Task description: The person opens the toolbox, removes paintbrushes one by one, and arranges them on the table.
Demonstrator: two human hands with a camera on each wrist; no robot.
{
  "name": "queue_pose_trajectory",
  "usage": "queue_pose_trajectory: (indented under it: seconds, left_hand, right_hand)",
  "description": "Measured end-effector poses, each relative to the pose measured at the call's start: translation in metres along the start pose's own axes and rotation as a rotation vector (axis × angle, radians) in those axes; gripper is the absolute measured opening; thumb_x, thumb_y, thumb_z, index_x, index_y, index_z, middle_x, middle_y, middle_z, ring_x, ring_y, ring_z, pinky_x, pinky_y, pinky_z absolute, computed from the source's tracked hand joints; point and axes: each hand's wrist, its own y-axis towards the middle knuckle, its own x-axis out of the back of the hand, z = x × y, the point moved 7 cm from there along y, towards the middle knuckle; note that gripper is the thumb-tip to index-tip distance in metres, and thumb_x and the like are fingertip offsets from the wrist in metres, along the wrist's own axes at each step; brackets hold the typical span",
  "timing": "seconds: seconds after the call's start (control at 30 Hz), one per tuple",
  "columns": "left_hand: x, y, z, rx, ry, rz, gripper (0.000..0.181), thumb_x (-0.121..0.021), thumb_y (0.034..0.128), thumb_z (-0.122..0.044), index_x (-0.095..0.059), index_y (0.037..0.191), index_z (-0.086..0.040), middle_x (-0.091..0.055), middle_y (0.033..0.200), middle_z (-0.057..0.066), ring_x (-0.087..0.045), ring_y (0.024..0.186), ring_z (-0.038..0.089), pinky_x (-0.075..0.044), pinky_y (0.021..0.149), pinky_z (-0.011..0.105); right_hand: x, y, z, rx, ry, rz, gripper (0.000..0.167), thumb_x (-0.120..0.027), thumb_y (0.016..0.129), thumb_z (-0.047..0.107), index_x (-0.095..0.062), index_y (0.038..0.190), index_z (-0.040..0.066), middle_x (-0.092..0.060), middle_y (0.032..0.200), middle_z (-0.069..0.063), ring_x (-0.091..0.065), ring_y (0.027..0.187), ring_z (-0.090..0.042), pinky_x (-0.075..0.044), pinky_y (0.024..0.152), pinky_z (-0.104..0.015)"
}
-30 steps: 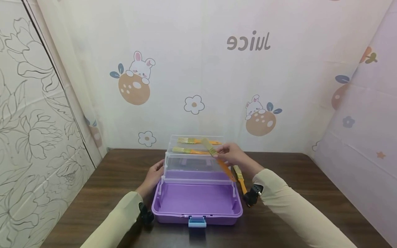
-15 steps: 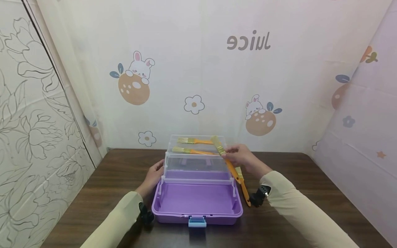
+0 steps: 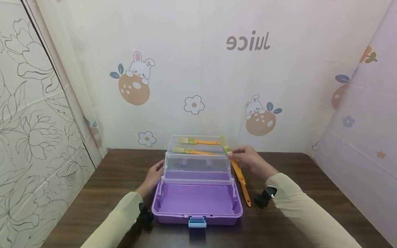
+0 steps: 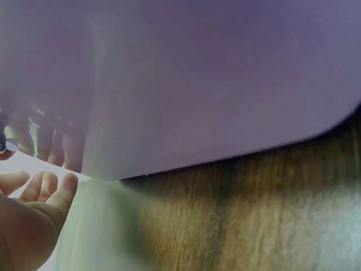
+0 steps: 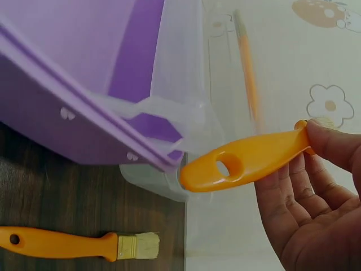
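My right hand (image 3: 249, 158) pinches an orange-handled paintbrush (image 3: 237, 168) near its ferrule, bristles up and tilted left. In the right wrist view, the held paintbrush (image 5: 248, 160) points its handle end at the box corner. An opened purple box (image 3: 196, 199) with clear fold-out trays (image 3: 198, 162) stands in the middle. My left hand (image 3: 155, 174) rests at the box's left side; in the left wrist view its fingers (image 4: 62, 197) look nearly straight beside the purple wall (image 4: 197, 96). Two paintbrushes (image 3: 186, 140) lie across the upper clear part at the back.
Another paintbrush (image 3: 246, 196) lies on the dark wooden table (image 3: 121, 179) right of the box, partly hidden by the held one in the head view. A blue latch (image 3: 197, 222) hangs at the box front. A patterned curtain (image 3: 198, 75) stands behind the table.
My right hand has moved rightward with the paintbrush, from above the clear trays to the box's right edge. The left hand and the box have stayed put.
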Motion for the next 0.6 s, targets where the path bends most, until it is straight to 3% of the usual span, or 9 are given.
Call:
queue_pose_trajectory:
  seconds: [0.2, 0.43, 0.6]
  left_hand:
    - [0.0, -0.001, -0.002, -0.002, -0.013, -0.001, 0.049, -0.045, 0.1001, -0.016, -0.035, 0.143, 0.006, -0.041, 0.141, 0.027, -0.043, 0.126, 0.037, -0.037, 0.104, 0.046]
    - [-0.001, -0.004, -0.006, -0.004, 0.002, 0.008, 0.051, -0.047, 0.0999, -0.018, -0.035, 0.142, 0.008, -0.04, 0.141, 0.028, -0.04, 0.128, 0.038, -0.036, 0.105, 0.048]
    - [0.0, 0.0, 0.001, -0.017, 0.012, 0.002, 0.051, -0.047, 0.1003, -0.019, -0.035, 0.142, 0.008, -0.041, 0.141, 0.028, -0.041, 0.128, 0.039, -0.036, 0.104, 0.048]
  right_hand:
    - [0.01, -0.002, -0.006, -0.025, 0.016, -0.018, 0.038, -0.066, 0.091, 0.016, -0.057, 0.121, -0.006, -0.062, 0.111, -0.019, -0.063, 0.094, -0.031, -0.056, 0.077, -0.038]
    - [0.021, -0.003, -0.016, -0.016, 0.076, -0.013, 0.034, -0.067, 0.09, 0.014, -0.057, 0.115, -0.007, -0.064, 0.103, -0.016, -0.065, 0.085, -0.022, -0.055, 0.078, -0.04]
    - [0.028, -0.004, -0.026, -0.017, 0.087, -0.021, 0.037, -0.067, 0.09, 0.015, -0.055, 0.117, -0.008, -0.064, 0.101, -0.015, -0.065, 0.087, -0.023, -0.055, 0.078, -0.04]
